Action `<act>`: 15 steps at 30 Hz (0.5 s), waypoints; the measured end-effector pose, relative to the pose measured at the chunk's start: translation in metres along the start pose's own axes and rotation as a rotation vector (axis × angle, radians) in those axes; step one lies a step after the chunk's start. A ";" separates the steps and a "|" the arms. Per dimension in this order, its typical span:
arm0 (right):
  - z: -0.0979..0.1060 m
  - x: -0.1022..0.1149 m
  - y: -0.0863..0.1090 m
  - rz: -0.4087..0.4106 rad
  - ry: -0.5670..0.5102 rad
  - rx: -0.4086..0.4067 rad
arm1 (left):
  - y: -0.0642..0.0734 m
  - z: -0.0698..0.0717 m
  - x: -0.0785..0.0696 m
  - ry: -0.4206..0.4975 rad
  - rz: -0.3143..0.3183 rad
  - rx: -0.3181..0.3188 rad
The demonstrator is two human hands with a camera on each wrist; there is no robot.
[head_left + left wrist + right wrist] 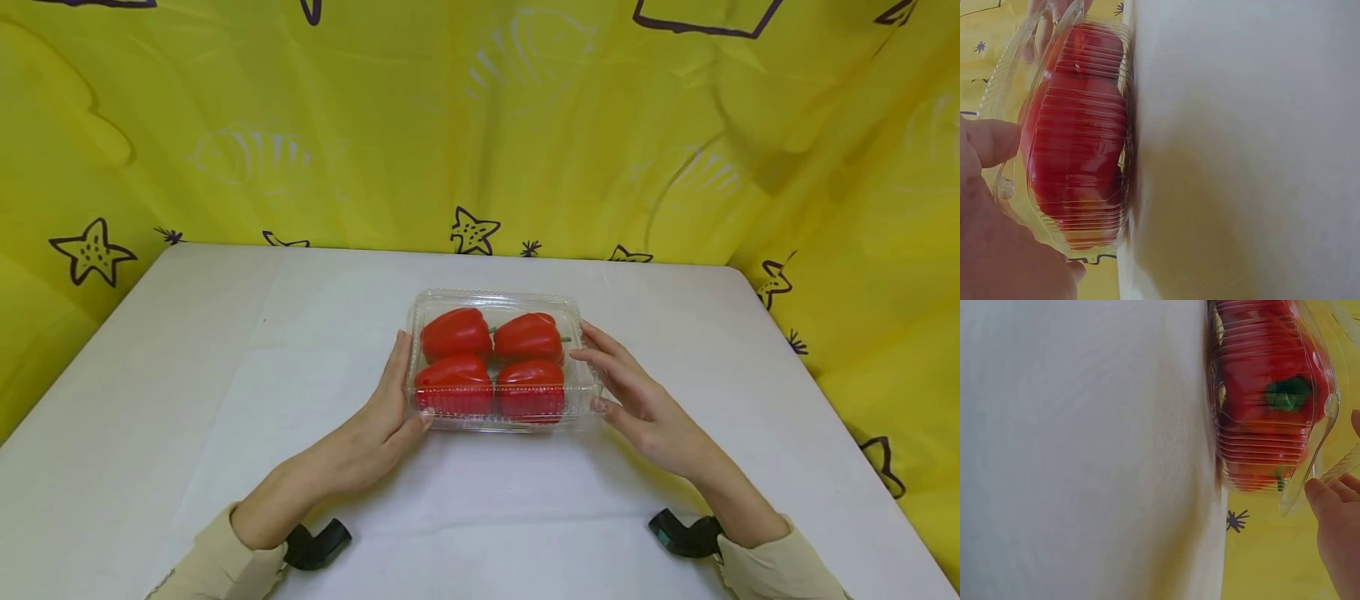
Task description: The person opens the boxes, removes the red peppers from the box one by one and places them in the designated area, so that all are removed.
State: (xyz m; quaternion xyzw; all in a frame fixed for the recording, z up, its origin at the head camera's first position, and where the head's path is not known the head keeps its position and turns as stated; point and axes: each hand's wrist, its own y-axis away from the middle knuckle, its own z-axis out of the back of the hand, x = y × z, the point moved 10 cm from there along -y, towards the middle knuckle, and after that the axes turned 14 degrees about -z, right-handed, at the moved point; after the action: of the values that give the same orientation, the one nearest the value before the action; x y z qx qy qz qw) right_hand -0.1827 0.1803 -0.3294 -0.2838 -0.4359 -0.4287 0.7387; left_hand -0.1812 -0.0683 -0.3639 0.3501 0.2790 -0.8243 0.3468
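Note:
A clear plastic clamshell box sits on the white table with several red bell peppers inside. Its lid overlaps the peppers in the head view; in the right wrist view, the lid's ridged edge stands a little off the base rim. My left hand holds the box's left side, thumb at the near corner and fingers along the wall. On the right side, my right hand grips the box's edge, thumb at the near corner and forefinger over the top. Green stems show through the wall in the right wrist view.
The white table stretches out around the box. A yellow curtain with sea-creature drawings hangs behind it and along both sides. Black wrist devices stick out from beige sleeves.

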 end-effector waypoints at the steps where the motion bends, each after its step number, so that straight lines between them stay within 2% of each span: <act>1: 0.000 0.000 0.000 -0.005 -0.002 0.000 | 0.000 0.000 0.000 0.002 -0.003 0.001; 15: 0.001 -0.002 0.000 -0.016 -0.034 -0.004 | 0.000 0.000 -0.001 -0.004 0.001 -0.002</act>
State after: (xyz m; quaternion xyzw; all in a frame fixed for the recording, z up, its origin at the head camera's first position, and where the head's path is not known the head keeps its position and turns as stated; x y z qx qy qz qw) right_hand -0.1837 0.1815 -0.3306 -0.2890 -0.4497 -0.4306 0.7272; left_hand -0.1810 -0.0678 -0.3631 0.3482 0.2789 -0.8244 0.3483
